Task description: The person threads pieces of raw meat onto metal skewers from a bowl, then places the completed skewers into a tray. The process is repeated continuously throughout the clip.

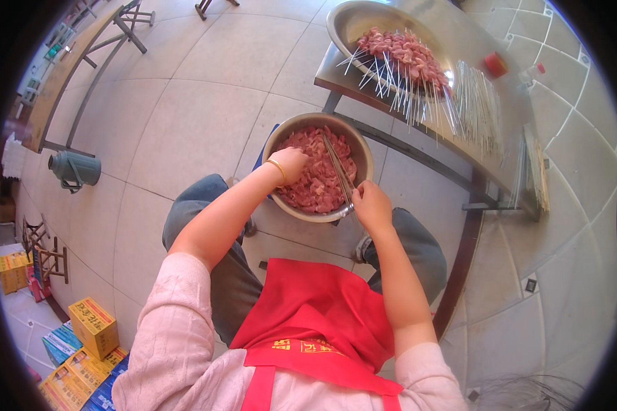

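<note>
Between my knees stands a round metal basin [368, 149] filled with cut pieces of raw meat [312, 186]. My left hand [292, 163], with a gold bangle at the wrist, reaches over the basin's left side. Its fingertips touch the meat, and whether they grip a piece is hidden. At the right rim, my right hand [372, 204] is closed around a bundle of thin metal skewers [339, 169]. The skewers slant up and left across the meat, their far ends resting on it.
On the metal table [331, 69] at upper right, a large bowl [341, 23] holds threaded meat skewers [403, 54]. Bare skewers [475, 108] lie beside it, near a red-lidded container [495, 64]. A vacuum flask [77, 169] is on the tiled floor at left. Cardboard boxes [93, 327] are stacked lower left.
</note>
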The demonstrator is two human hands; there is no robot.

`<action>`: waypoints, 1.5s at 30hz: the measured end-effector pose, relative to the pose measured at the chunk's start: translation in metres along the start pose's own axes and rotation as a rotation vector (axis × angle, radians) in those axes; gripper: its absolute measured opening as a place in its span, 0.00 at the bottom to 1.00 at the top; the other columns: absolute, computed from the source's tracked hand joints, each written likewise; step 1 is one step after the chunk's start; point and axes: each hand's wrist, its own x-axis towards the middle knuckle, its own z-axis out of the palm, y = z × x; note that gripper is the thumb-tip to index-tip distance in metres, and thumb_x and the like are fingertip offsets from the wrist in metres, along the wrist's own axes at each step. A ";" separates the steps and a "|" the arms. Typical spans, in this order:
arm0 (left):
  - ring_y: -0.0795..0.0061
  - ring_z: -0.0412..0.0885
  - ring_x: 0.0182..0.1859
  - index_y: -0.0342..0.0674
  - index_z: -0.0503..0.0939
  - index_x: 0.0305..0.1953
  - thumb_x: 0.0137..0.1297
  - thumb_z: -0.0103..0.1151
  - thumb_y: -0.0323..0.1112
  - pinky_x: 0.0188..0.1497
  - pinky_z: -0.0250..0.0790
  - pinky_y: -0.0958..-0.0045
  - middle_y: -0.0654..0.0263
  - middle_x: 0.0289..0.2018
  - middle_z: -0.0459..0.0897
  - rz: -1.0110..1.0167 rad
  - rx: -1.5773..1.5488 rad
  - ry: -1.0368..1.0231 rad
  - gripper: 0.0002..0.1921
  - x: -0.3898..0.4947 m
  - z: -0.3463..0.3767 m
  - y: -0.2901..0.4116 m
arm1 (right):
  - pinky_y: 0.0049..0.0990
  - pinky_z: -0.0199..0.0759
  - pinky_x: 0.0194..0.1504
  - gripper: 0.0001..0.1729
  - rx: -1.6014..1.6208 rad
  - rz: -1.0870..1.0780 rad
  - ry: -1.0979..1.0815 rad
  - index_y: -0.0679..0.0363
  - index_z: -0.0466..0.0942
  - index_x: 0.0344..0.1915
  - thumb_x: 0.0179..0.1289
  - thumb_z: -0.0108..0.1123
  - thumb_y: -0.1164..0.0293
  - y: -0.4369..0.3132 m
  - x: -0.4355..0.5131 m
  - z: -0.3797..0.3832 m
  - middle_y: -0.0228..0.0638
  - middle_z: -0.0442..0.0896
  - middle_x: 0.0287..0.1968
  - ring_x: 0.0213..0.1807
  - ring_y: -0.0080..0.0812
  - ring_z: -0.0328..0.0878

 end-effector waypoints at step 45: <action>0.63 0.84 0.50 0.32 0.78 0.48 0.71 0.57 0.34 0.52 0.80 0.71 0.54 0.47 0.83 -0.262 -1.982 0.501 0.12 -0.006 -0.078 -0.005 | 0.16 0.58 0.27 0.09 0.960 0.032 -0.201 0.66 0.80 0.44 0.71 0.57 0.72 -0.029 -0.022 -0.033 0.20 0.76 0.27 0.27 0.11 0.66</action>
